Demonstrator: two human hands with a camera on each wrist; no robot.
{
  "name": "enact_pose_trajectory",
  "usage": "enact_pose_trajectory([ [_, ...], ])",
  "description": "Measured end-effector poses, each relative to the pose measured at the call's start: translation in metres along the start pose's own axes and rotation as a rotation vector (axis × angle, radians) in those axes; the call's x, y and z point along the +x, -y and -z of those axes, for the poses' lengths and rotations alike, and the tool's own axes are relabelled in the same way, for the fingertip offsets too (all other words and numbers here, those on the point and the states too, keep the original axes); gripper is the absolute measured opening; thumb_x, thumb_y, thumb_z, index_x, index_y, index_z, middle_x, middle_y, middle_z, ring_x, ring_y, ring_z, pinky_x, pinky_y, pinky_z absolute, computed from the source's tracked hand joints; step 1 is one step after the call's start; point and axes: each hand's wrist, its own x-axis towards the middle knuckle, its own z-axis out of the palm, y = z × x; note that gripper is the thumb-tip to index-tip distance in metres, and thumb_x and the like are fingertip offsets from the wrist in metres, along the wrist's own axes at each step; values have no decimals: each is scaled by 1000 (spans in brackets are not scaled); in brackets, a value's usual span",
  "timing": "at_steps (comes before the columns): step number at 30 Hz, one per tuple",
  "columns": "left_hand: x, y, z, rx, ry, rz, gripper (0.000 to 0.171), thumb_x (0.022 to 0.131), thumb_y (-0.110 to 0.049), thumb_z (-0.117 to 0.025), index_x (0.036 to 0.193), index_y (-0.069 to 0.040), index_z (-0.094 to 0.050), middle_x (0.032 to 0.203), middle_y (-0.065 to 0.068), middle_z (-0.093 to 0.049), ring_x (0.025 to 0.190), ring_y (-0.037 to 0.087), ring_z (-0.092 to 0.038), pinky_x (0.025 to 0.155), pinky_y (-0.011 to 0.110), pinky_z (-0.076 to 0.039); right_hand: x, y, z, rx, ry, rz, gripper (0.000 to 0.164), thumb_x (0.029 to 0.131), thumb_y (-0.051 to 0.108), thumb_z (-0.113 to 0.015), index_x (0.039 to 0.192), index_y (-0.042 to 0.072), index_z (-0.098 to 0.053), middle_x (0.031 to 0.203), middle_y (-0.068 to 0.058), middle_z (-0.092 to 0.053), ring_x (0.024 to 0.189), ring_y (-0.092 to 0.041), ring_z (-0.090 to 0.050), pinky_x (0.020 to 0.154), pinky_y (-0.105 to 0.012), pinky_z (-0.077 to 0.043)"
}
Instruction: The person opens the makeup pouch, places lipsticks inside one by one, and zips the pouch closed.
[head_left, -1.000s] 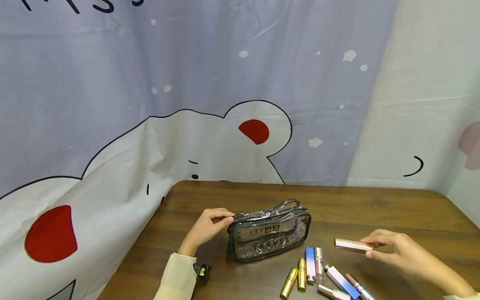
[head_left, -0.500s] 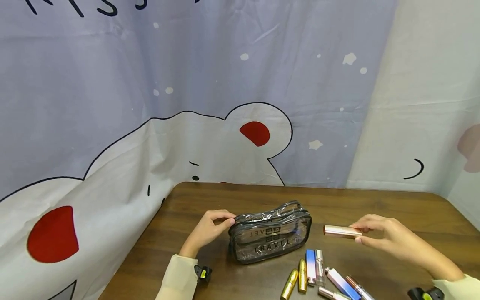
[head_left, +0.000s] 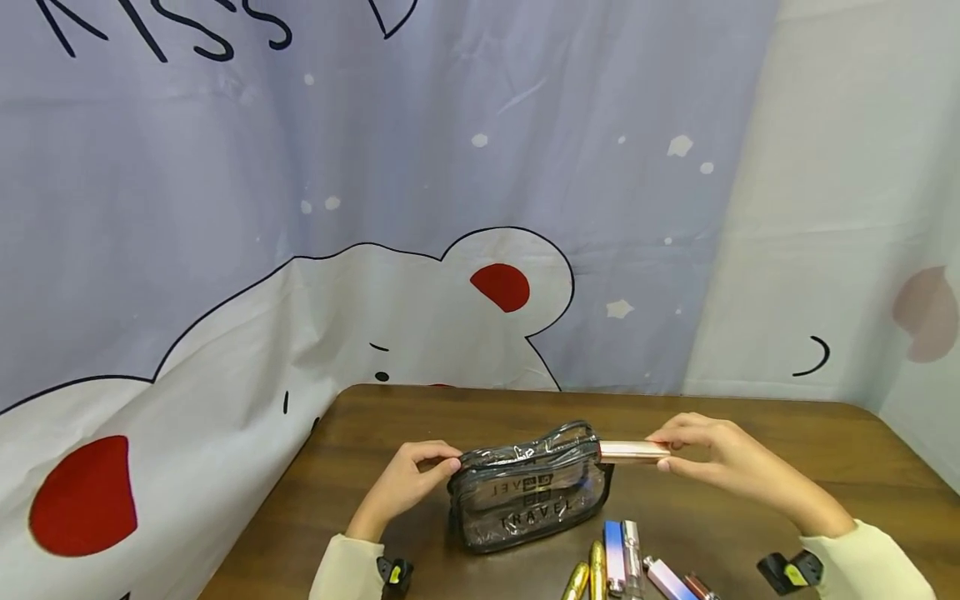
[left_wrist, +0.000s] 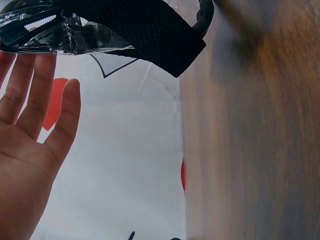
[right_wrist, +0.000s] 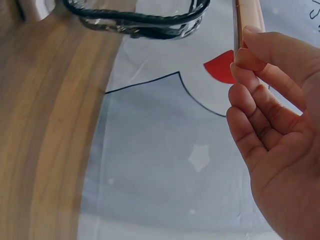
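A clear travel pouch (head_left: 536,504) with dark trim stands on the table, its top zip facing up. My left hand (head_left: 408,483) pinches the pouch's upper left corner. In the left wrist view, fingers (left_wrist: 37,95) reach up to the clear plastic beside a black strap (left_wrist: 150,37). My right hand (head_left: 723,462) pinches a rose-gold lipstick tube (head_left: 630,451) by its right end, thumb against fingers. The tube lies nearly level, its left end at the pouch's upper right corner. Whether that end is inside the opening, I cannot tell. The right wrist view shows part of the tube (right_wrist: 250,17).
In front of the pouch lie several lipsticks: gold ones (head_left: 597,571), a blue-and-white one (head_left: 614,557), a silver-clear one (head_left: 632,554), another blue-and-white one (head_left: 667,579) and a dark reddish tube (head_left: 699,586). A printed curtain (head_left: 420,317) hangs behind the wooden table (head_left: 750,533).
My right hand has carried the lipstick tube left and up over the table to the pouch's right end. My left hand keeps its hold on the pouch corner. The head view has tilted up slightly.
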Motion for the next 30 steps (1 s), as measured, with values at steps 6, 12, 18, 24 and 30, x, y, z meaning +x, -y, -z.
enact_pose_trajectory([
  [6,-13,31,-7,-11,-9,27,14,92,-8,-62,101,-3,-72,94,13,-71,83,-1,-59,74,26,-51,15,4,-13,34,1,52,27,78,8,-78,103,15,-72,97,8,-66,81,-2,-56,67,-20,-44],
  [12,-17,33,-9,-38,-1,12,15,93,-11,-62,102,-6,-72,95,11,-72,84,0,-60,74,26,-52,25,9,-20,39,18,42,23,81,10,-75,104,12,-71,99,6,-67,82,-2,-56,67,-22,-46],
  [18,-11,24,-8,-17,-7,10,14,92,-6,-62,100,-1,-72,94,15,-71,84,-1,-60,73,29,-53,35,11,-23,37,29,37,23,83,10,-73,106,10,-71,100,4,-67,83,-5,-58,68,-23,-47],
  [24,-6,-2,-3,-18,3,-10,13,92,-4,-62,98,2,-71,92,18,-71,83,-1,-60,73,29,-53,46,12,-26,54,58,53,22,85,10,-72,107,8,-70,101,0,-68,84,-6,-58,69,-25,-48],
  [30,-1,-6,-1,-13,-8,-26,12,91,-4,-62,98,1,-71,92,17,-71,84,-1,-60,74,26,-52,57,14,-30,64,82,38,22,87,14,-70,108,7,-70,102,-1,-67,86,-8,-58,70,-27,-48],
])
